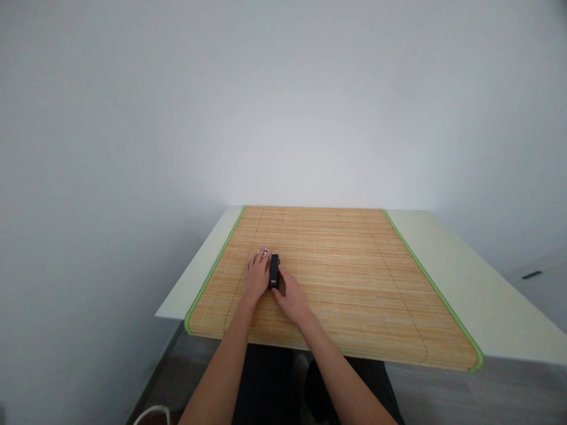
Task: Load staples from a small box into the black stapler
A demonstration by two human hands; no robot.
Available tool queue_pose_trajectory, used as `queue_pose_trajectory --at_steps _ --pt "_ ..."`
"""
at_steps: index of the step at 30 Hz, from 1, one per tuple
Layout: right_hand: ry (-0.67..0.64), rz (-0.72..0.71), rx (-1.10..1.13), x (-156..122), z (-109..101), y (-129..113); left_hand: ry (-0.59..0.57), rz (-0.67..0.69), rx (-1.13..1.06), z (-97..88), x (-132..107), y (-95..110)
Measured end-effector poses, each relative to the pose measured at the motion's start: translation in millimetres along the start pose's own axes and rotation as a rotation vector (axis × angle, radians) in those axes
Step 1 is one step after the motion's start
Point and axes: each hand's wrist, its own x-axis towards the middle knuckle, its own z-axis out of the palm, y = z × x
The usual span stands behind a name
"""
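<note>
A small black oblong device (274, 273) with a pale mark near its close end lies lengthwise on the bamboo mat (336, 265); I cannot tell its exact kind. Along its left side rests my left hand (257, 274), back up, fingers stretched out away from me. Something small, white and dark, shows at those fingertips, too small to name. From the right, my right hand (292, 296) has its thumb at the device's close end and its index finger at the right side, by a small knob. The right hand's other fingers are mostly hidden.
The mat has green edging and covers the middle of a white table (447, 260). Behind and left are pale walls (310, 106). A dark handle (531, 275) shows at the far right. A white looped strip (153, 408) is at the lower left, below the table.
</note>
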Motion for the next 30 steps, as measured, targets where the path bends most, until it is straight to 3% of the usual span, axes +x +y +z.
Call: queue_pose_trajectory --at_steps 12,17,20,22,26,30 --pt "0.062 0.009 0.014 4.8 4.8 -0.1 0.026 -0.007 -0.103 -5.2 2.9 -0.7" --pt "0.0 -0.046 0.024 -1.8 -16.7 0.0 0.054 -0.088 -0.218 -26.3 4.5 6.8" --pt "0.046 -0.035 -0.05 -21.4 -49.9 7.4 0.193 -0.061 -0.297 -39.7 -7.3 30.4" --pt "0.076 -0.028 -0.148 -39.4 -77.3 16.1 0.211 -0.002 -0.326 -39.6 -23.7 57.9" --pt "0.044 0.033 -0.455 -75.1 -124.1 34.5 0.029 0.218 -0.345 -13.6 -64.6 117.5" --pt "0.006 0.096 -0.723 -92.2 -135.0 39.5 -0.065 0.282 -0.188 16.4 -88.6 144.0"
